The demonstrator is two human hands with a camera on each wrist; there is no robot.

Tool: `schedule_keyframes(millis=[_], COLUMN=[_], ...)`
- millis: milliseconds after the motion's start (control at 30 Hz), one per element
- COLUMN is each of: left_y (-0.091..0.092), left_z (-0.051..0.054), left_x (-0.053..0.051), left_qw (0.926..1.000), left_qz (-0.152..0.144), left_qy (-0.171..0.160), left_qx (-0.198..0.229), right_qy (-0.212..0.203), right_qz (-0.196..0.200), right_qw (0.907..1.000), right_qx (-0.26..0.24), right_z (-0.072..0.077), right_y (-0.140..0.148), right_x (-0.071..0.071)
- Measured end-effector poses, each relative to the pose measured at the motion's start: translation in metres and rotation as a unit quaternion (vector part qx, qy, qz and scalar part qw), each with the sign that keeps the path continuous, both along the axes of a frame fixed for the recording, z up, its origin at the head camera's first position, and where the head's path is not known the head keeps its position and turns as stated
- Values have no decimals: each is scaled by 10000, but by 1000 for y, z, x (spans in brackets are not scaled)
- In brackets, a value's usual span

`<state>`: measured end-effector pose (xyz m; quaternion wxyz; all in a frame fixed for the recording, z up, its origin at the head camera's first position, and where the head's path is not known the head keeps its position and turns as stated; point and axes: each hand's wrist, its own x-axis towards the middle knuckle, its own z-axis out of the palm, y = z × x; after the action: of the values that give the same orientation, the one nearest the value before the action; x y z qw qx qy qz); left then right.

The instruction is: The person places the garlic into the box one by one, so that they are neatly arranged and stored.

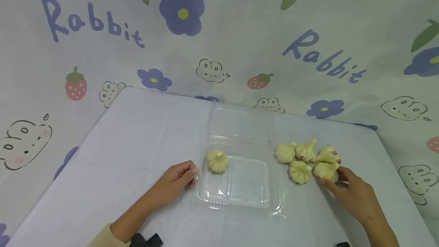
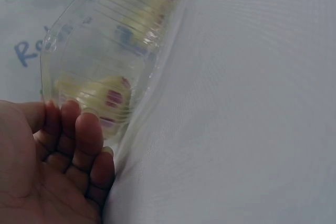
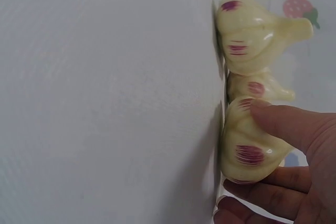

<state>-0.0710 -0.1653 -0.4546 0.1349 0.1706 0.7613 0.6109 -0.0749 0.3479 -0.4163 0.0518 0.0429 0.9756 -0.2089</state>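
Note:
A clear plastic clamshell box (image 1: pixel 248 178) lies on the table with its lid folded back, and one garlic bulb (image 1: pixel 217 161) sits in its back left corner. My left hand (image 1: pixel 173 184) pinches the box's left rim between thumb and fingertips, as the left wrist view also shows. To the right of the box, several garlic bulbs stand close together. My right hand (image 1: pixel 358 195) grips the nearest right garlic bulb (image 3: pixel 249 145), thumb on one side and fingers on the other. This bulb is pale with purple streaks and appears to be on the table.
Beside the gripped bulb stand other bulbs, among them a front one (image 1: pixel 300 172) and a back left one (image 1: pixel 285 152). The transparent lid (image 1: pixel 241 125) reaches toward the table's back edge. Behind the white table (image 1: pixel 137 136) hangs a patterned cloth (image 1: pixel 233 41).

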Motion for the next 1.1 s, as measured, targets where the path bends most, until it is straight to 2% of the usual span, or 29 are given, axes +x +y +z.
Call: schedule_keyframes(millis=[400,633,1100], left_y=[0,0,0], left_z=[1,0,0], left_x=[0,0,0], left_qw=[10000,10000,10000], left_qz=[25,35,56], left_qy=[-17,-5,13], left_qx=[-65,-40,-76], right_qy=[174,30,374], right_qz=[-100,-178,-161], right_qw=[9998,9998,9992], right_qx=[24,25,-9], right_z=[0,2,9], right_y=[-3,-2,-5], right_x=[6,7,13])
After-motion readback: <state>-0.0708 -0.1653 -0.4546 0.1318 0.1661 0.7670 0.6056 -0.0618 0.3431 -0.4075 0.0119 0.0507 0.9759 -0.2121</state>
